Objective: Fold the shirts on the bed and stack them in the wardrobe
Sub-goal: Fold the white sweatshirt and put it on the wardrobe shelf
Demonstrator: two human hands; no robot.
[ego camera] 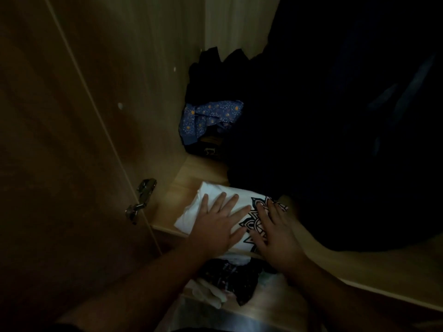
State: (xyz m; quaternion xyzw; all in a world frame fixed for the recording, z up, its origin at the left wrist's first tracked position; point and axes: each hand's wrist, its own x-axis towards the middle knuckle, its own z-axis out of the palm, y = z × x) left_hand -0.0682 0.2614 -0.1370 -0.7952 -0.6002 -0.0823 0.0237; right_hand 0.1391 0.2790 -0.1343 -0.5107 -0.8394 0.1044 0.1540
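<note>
Folded white shirt (215,207) on the wardrobe shelf (191,168), front-left corner.
Both hands lie flat on it, fingers straight and spread: left hand (215,226) on plain cloth, right hand (275,231) over the black print. Shirt's long axis runs left-right.

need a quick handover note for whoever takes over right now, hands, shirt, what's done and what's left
Left hand: flat on the white shirt, fingers straight.
Right hand: flat on the shirt's black print.
Shirt: folded, lying on the wardrobe shelf near its front edge, beside dark clothes.
Done: this shirt is folded and placed.
Left: let go; the bed is out of view, so remaining shirts are unknown.
</note>
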